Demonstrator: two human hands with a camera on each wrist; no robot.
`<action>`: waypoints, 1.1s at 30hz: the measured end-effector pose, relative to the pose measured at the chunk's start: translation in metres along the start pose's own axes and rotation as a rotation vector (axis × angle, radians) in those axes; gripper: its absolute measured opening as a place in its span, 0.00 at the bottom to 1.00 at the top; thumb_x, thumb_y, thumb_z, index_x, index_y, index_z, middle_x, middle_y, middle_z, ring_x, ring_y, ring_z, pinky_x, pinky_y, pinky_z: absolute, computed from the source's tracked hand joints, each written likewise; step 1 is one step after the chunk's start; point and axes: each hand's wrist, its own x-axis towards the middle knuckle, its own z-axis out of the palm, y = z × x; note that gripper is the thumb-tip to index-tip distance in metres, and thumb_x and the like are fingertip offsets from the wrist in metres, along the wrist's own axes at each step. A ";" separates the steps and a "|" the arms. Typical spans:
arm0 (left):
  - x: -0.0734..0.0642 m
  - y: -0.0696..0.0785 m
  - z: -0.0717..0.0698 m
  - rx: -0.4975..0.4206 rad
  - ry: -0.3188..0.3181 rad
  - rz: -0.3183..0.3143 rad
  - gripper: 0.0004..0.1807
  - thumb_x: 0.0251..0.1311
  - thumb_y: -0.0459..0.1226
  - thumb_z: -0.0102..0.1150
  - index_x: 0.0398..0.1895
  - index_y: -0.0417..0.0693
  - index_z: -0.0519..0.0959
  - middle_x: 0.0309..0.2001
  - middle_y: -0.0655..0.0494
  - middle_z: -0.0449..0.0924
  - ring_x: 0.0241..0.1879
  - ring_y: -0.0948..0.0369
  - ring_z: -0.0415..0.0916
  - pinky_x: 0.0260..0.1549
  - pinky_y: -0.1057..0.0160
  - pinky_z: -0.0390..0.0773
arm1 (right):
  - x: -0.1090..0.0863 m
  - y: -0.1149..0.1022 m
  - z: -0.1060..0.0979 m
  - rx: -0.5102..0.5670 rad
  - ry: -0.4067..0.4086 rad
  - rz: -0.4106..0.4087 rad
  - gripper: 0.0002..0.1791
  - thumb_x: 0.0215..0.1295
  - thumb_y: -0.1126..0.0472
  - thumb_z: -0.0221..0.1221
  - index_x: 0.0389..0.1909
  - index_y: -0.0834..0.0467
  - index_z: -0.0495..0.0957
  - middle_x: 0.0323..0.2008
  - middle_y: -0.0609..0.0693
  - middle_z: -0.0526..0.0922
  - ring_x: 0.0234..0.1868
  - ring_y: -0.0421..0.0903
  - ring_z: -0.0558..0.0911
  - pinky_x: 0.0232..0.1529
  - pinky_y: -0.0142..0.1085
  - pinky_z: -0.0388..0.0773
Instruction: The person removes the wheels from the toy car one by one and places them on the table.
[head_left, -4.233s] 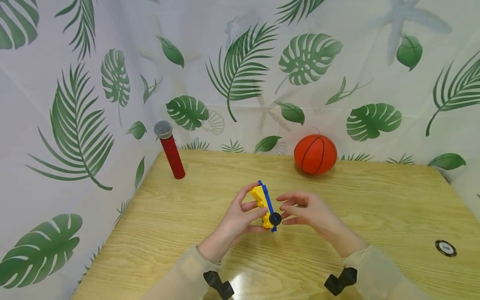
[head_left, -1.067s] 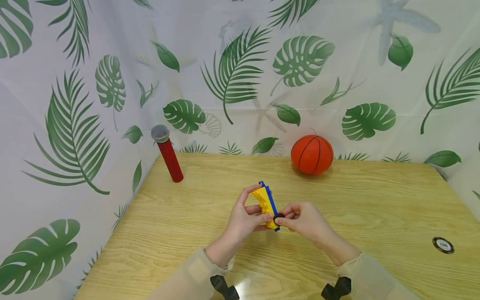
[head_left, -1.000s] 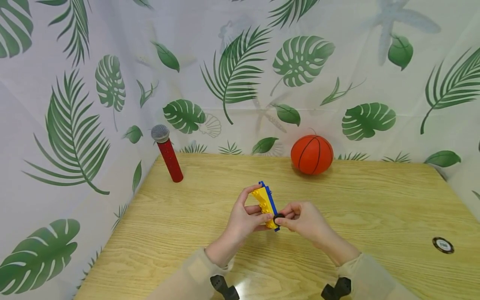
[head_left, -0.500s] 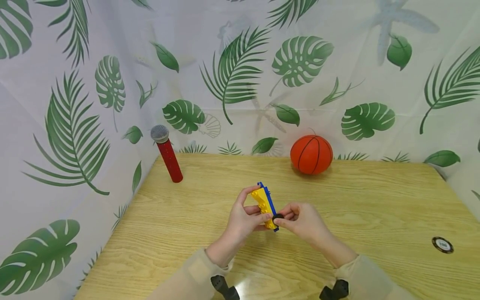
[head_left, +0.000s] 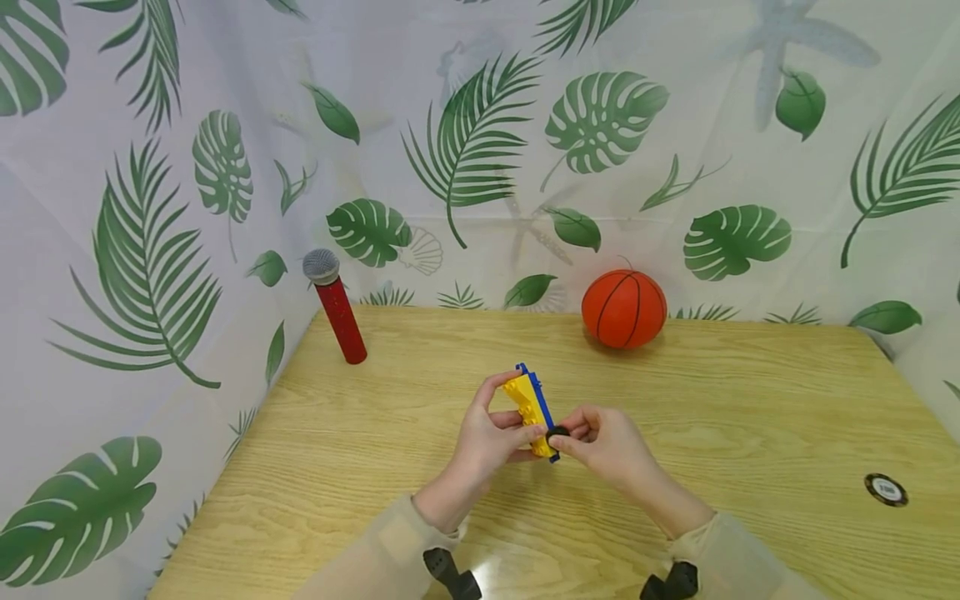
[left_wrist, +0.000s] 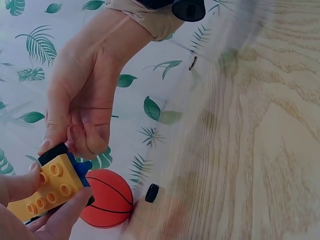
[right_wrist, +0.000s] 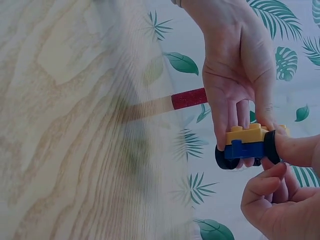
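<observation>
A toy car (head_left: 530, 402) of yellow studded bricks on a blue base is held above the table, tilted on end. My left hand (head_left: 480, 437) grips its body from the left, thumb on the near yellow part and fingers around the far side. With thumb and fingers, my right hand (head_left: 611, 442) pinches a black wheel (head_left: 557, 432) at the car's near end. The right wrist view shows that wheel (right_wrist: 271, 146) against the blue base, and another black wheel (right_wrist: 226, 158) at the opposite side. My hands partly hide the rest of the car.
A red microphone (head_left: 342, 317) with a grey head stands at the table's back left. An orange-red basketball (head_left: 624, 309) sits at the back. A round black-and-white chip (head_left: 886, 490) lies at the right. In the left wrist view, a loose black wheel (left_wrist: 152, 193) stands on the table.
About four seconds ago my right hand was apart from the car; by one second ago it had come left and pinched the wheel. Since then only slight finger movement shows.
</observation>
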 end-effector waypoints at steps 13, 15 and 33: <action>0.004 -0.002 -0.002 -0.152 0.031 -0.012 0.34 0.61 0.24 0.61 0.67 0.62 0.68 0.38 0.44 0.85 0.36 0.58 0.85 0.33 0.53 0.87 | -0.002 0.000 -0.012 0.226 -0.017 -0.090 0.12 0.60 0.63 0.69 0.39 0.66 0.81 0.30 0.50 0.83 0.31 0.44 0.81 0.34 0.29 0.82; 0.004 0.000 -0.002 -0.150 0.033 -0.012 0.34 0.61 0.24 0.61 0.67 0.63 0.68 0.38 0.44 0.85 0.37 0.57 0.85 0.33 0.53 0.87 | -0.001 0.001 -0.016 0.278 -0.042 -0.076 0.14 0.62 0.63 0.67 0.43 0.68 0.80 0.32 0.50 0.83 0.32 0.44 0.82 0.36 0.30 0.83; 0.003 0.003 -0.002 -0.140 0.026 0.007 0.36 0.62 0.23 0.60 0.68 0.61 0.67 0.42 0.42 0.86 0.40 0.56 0.85 0.35 0.51 0.87 | -0.001 0.009 -0.025 0.485 -0.090 -0.073 0.21 0.66 0.67 0.62 0.55 0.74 0.72 0.38 0.51 0.80 0.38 0.39 0.86 0.44 0.35 0.85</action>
